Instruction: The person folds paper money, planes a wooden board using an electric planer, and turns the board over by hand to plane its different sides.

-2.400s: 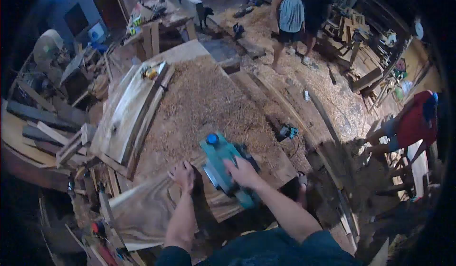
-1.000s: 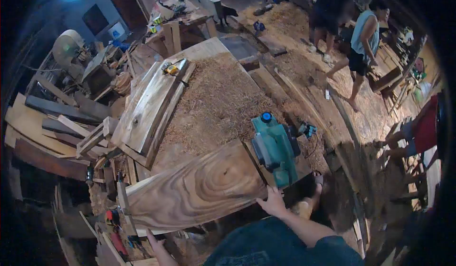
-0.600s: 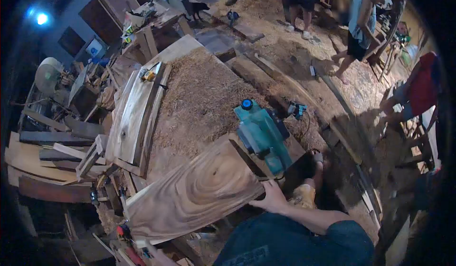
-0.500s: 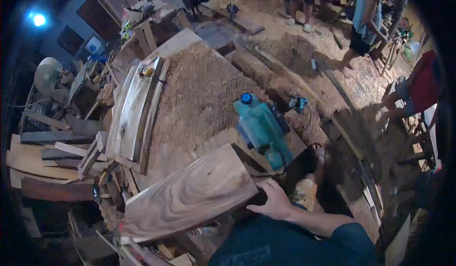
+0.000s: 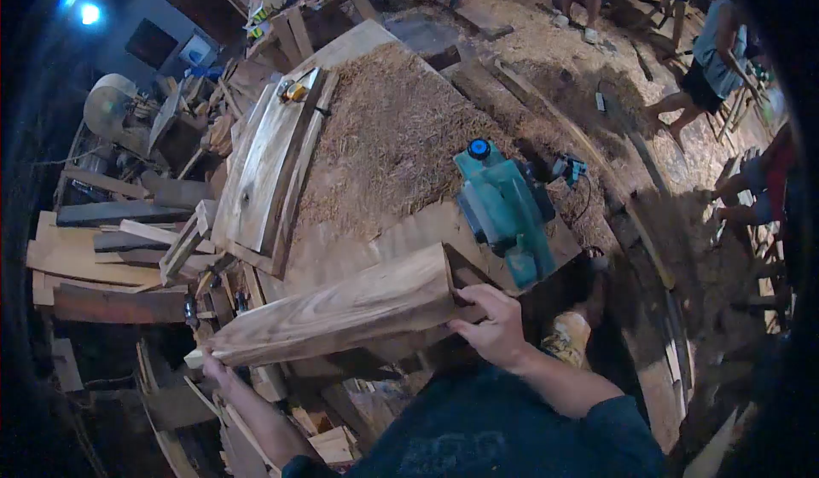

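A thick wooden board (image 5: 333,307) with dark wavy grain lies across in front of my body, tilted so its long near edge shows. My right hand (image 5: 495,320) grips its right end, thumb below and fingers along the end. At the far left end, my left hand (image 5: 216,367) is closed round the board's corner; some of its fingers are hidden behind the wood. Just beyond the right end stands a teal electric planer (image 5: 508,209) with a blue knob, on the sawdust-strewn work surface (image 5: 409,231).
Two long planks (image 5: 264,171) lie left of the shavings, a yellow tape measure (image 5: 294,91) on top. Scrap wood (image 5: 128,239) is piled at far left. A small power tool (image 5: 570,169) sits right of the planer. Other people, one in a grey top (image 5: 715,52), are at upper right.
The board has been tipped, so its broad face shows less and its near edge more. My left hand has come into view at its left end. The camera view has shifted.
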### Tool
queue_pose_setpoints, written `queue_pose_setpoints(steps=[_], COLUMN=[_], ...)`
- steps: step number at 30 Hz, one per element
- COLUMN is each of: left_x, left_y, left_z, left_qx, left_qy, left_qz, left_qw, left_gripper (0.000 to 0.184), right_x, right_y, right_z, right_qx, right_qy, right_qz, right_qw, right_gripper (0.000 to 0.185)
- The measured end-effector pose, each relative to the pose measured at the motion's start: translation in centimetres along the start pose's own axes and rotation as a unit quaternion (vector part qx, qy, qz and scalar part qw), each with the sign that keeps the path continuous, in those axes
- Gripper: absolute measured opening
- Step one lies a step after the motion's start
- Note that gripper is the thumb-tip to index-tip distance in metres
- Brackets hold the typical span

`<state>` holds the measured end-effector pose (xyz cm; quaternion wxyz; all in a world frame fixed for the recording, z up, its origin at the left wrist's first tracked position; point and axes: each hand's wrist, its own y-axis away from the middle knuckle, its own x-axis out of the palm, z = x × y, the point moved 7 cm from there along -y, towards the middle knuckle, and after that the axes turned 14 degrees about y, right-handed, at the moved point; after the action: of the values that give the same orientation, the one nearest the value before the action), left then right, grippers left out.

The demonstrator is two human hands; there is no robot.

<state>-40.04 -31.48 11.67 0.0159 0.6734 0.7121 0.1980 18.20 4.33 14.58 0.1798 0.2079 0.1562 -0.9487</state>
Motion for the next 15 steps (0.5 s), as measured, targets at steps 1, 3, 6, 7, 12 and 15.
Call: queue_pose_setpoints(steps=[1, 3, 6, 7, 12, 15], left_x=[0.2, 0.6, 0.8, 0.8, -2.4, -8.3], left_y=[-0.2, -0.5, -0.9, -0.9, 0.4, 2.3], left_z=[0.0, 0.1, 0.0, 0.1, 0.5, 3.0], left_qx=[0.001, -0.004, -0.005, -0.007, 0.012, 0.04], left_qy=[0.001, -0.002, 0.0, 0.0, 0.011, -0.006], left_qz=[-0.001, 0.0, -0.005, -0.007, -0.032, -0.011], left_qw=[1.0, 1.0, 1.0, 1.0, 0.999, 0.999], left_gripper=[0.061, 0.061, 0.06, 0.06, 0.059, 0.058], right_x=[0.1, 0.2, 0.3, 0.3, -0.5, 0.2], right_y=[-0.1, 0.0, -0.3, -0.3, 0.1, 2.3], right_z=[-0.1, -0.4, -0.4, -0.3, 1.4, -1.0], right_qx=[0.005, -0.003, -0.009, -0.01, -0.006, -0.016], right_qy=[-0.008, 0.011, 0.029, 0.033, 0.071, 0.099], right_qz=[0.008, 0.008, 0.022, 0.028, 0.06, 0.117], right_qw=[1.0, 1.0, 0.999, 0.999, 0.996, 0.988], right_gripper=[0.05, 0.051, 0.053, 0.054, 0.06, 0.064])
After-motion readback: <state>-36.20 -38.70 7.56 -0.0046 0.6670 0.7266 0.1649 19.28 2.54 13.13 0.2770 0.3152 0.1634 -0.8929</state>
